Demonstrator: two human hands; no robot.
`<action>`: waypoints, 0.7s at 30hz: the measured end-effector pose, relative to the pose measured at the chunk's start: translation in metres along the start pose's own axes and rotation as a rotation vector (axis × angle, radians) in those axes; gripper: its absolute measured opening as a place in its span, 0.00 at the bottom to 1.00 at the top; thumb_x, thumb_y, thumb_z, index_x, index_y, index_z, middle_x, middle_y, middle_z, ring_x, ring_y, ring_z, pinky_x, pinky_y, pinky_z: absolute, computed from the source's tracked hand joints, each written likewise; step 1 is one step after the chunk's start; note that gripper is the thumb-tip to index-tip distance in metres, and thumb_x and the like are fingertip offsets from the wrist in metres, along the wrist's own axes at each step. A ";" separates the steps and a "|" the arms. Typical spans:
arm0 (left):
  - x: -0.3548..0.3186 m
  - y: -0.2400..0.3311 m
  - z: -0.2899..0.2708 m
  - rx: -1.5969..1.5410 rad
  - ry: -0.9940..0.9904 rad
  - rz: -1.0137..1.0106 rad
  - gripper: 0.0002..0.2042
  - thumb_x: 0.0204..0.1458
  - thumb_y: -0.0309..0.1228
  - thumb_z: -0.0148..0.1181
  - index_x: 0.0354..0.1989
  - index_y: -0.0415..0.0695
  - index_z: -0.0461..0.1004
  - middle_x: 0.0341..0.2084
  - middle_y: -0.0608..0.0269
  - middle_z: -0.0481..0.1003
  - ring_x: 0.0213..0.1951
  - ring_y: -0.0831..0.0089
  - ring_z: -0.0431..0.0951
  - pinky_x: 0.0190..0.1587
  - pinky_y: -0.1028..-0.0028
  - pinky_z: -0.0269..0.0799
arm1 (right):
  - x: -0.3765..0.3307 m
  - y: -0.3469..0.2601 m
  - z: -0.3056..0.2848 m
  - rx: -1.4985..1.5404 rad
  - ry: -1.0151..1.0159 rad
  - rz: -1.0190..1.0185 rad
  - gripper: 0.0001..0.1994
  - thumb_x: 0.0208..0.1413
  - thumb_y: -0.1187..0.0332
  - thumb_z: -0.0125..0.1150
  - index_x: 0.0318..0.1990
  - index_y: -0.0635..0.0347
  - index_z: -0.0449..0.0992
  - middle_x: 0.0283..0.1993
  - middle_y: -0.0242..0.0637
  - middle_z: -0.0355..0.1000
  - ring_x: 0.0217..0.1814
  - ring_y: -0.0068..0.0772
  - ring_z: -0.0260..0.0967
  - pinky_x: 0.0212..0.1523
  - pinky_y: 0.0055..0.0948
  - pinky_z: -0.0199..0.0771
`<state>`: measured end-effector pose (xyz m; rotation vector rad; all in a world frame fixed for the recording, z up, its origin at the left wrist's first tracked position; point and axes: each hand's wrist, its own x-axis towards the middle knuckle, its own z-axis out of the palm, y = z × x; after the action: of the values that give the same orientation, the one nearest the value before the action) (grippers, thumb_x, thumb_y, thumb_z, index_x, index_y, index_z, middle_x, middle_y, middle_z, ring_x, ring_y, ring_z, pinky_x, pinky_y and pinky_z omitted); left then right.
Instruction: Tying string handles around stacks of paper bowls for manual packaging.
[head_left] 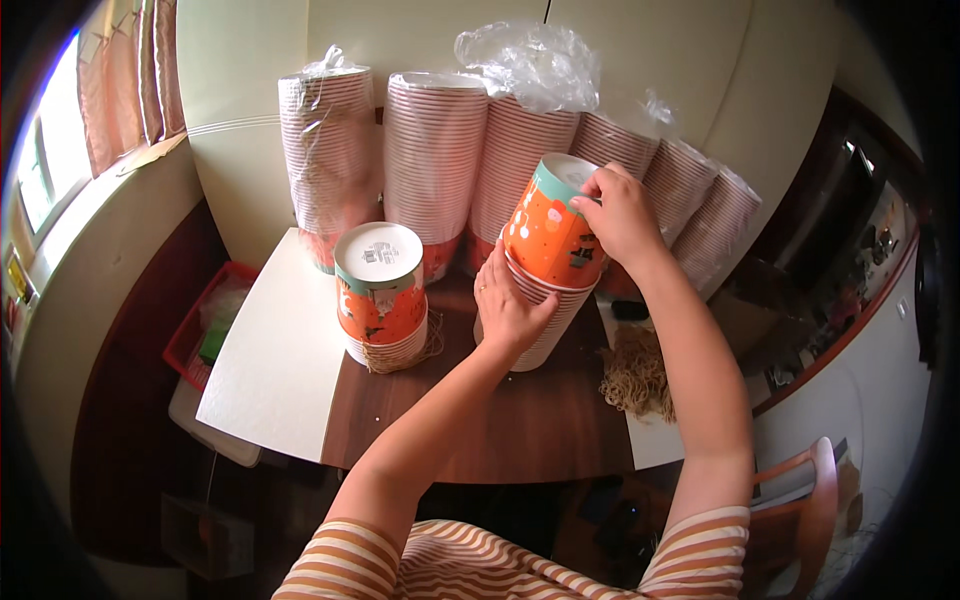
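Observation:
A stack of nested orange paper buckets with green bands and white rims stands upside down, slightly tilted, in front of me. My left hand is closed around its left side, just at the stacked rims. At the top, my right hand has thumb and fingers bent together on the upper edge of the uppermost bucket. A shorter stack of the same paper buckets rests upside down to the left, its white base facing up. Tan stringy loops lie around its lower rims.
Several tall bucket stacks in clear plastic line the back of the brown and white table. A tangle of tan loops lies at the right. A red basket is left of the table, a wooden chair at lower right.

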<state>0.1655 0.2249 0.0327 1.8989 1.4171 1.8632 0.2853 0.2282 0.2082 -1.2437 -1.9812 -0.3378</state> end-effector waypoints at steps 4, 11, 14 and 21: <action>0.003 0.005 0.000 0.024 -0.025 -0.004 0.47 0.34 0.41 0.68 0.63 0.36 0.49 0.56 0.44 0.58 0.59 0.50 0.57 0.62 0.57 0.49 | 0.020 0.007 -0.013 -0.029 0.134 -0.056 0.08 0.43 0.72 0.66 0.26 0.64 0.71 0.31 0.42 0.68 0.33 0.42 0.68 0.34 0.35 0.69; -0.009 -0.006 -0.017 -0.147 -0.157 -0.025 0.36 0.41 0.35 0.66 0.60 0.40 0.56 0.58 0.42 0.56 0.60 0.46 0.56 0.62 0.57 0.53 | -0.008 -0.007 -0.133 0.019 0.509 0.107 0.11 0.56 0.64 0.60 0.36 0.65 0.72 0.27 0.35 0.71 0.26 0.23 0.67 0.29 0.27 0.69; -0.022 -0.019 -0.051 -0.263 -0.224 -0.057 0.26 0.49 0.35 0.63 0.54 0.38 0.62 0.55 0.44 0.59 0.55 0.56 0.65 0.57 0.64 0.62 | -0.078 0.007 -0.137 0.378 0.575 0.309 0.09 0.59 0.63 0.55 0.37 0.60 0.70 0.28 0.24 0.65 0.24 0.14 0.57 0.24 0.16 0.57; -0.060 0.010 -0.099 -0.866 -0.787 -0.658 0.24 0.59 0.43 0.49 0.58 0.40 0.63 0.47 0.61 0.70 0.39 0.79 0.71 0.42 0.75 0.67 | -0.287 0.051 -0.016 1.558 0.515 0.853 0.15 0.53 0.62 0.61 0.46 0.54 0.69 0.39 0.29 0.70 0.34 0.24 0.69 0.30 0.24 0.72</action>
<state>0.1003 0.1302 0.0196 1.2414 0.6520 0.9557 0.4040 0.0564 0.0049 -0.6363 -0.6327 1.0244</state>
